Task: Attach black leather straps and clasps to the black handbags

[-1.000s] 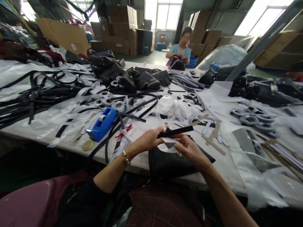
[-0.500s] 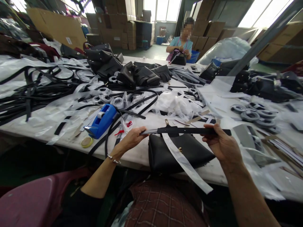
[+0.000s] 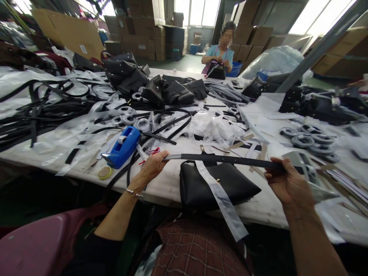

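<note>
A long black strap (image 3: 230, 159) stretches level above the table edge, held between both hands. My left hand (image 3: 151, 167) pinches its left end, where a pale film covers the strap. My right hand (image 3: 288, 184) is closed round its right end. A clear plastic strip (image 3: 222, 199) hangs down from the strap's middle over a small black handbag (image 3: 215, 184) lying at the table's near edge.
A blue tape dispenser (image 3: 122, 147) and a tape roll (image 3: 104, 172) lie left of my left hand. Loose black straps (image 3: 43, 111), black bags (image 3: 161, 92), tape rolls (image 3: 304, 140) and plastic wrap cover the white table (image 3: 169, 184). Another person (image 3: 220, 53) works at the far end.
My hands have moved apart, from close together over the bag to wide apart, drawing the strap out to the right. The plastic strip has come off and hangs down.
</note>
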Demonstrator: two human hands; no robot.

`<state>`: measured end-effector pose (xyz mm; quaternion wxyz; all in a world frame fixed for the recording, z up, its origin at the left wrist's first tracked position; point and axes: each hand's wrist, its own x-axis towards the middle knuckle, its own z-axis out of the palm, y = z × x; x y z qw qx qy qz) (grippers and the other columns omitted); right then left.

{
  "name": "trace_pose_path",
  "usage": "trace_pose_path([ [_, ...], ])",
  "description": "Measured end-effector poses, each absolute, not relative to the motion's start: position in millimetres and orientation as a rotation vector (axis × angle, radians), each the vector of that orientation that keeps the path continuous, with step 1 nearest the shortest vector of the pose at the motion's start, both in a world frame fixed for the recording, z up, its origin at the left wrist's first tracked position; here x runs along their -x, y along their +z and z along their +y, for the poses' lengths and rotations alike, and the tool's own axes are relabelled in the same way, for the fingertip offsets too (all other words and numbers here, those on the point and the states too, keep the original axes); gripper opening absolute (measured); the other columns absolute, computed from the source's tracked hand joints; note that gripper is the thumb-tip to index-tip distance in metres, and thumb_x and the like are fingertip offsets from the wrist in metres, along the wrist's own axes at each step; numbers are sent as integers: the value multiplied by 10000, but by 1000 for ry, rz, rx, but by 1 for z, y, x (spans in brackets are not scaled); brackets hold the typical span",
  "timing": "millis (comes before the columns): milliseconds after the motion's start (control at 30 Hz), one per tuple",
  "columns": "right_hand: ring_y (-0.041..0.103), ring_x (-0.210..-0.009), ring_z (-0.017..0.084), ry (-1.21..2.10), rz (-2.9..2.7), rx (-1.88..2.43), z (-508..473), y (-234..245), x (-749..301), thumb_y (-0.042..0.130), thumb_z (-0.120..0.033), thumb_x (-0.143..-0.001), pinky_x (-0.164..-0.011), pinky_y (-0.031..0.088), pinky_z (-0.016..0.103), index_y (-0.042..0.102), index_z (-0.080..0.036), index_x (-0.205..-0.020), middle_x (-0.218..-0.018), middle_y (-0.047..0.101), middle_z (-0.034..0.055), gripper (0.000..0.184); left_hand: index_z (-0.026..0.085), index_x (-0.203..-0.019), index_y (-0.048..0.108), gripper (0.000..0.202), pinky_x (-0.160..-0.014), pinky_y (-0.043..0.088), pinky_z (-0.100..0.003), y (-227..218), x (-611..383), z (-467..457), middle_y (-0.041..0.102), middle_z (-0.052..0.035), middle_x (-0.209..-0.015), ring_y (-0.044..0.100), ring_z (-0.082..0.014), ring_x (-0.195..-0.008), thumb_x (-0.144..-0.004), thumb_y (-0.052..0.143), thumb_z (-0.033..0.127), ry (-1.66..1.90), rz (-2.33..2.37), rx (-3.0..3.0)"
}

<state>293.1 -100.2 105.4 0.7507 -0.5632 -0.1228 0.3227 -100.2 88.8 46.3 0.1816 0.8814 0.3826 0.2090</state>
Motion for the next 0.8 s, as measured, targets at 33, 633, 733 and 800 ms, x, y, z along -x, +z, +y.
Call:
trace_pose_path([
  [33, 583, -588, 122, 715, -271, 1229, -101, 105, -293, 653, -399, -881, -442, 453, 228, 735, -243, -788, -771, 704, 9, 200, 201, -852, 549, 164, -697, 423, -275, 47, 99, 88, 609, -27, -782, 577, -178, -731, -959, 429, 232, 594, 1089, -2505],
  [633, 680, -831, 166, 1076, -330, 950, -53, 125, -138, 734, -427, -804, -833, 558, 305, 653, -185, -970, -808, 706, 24, 305, 141, -1213, 493, 294, -822, 490, -392, 98, -10, -15, 646, -106, -1044, 609, -258, -937, -942, 543, 244, 645, 870, -2702],
  [733, 492, -467, 82, 1086, -600, 1042, -63, 153, -173, 722, -420, -819, -533, 512, 232, 632, -197, -968, -559, 509, -75, 283, 192, -1297, 474, 477, -948, 461, -407, 117, 1, -15, 614, -101, -1204, 575, -261, -1104, -893, 638, 384, 685, 666, -2402],
  [800, 328, -365, 55, 1244, -888, 1203, -71, 179, -195, 673, -464, -855, -369, 354, 182, 608, -209, -1069, -505, 418, -102, 339, 200, -1211, 550, 360, -954, 455, -391, 130, 9, -12, 637, -84, -1163, 592, -242, -1079, -916, 601, 401, 691, 644, -2133],
])
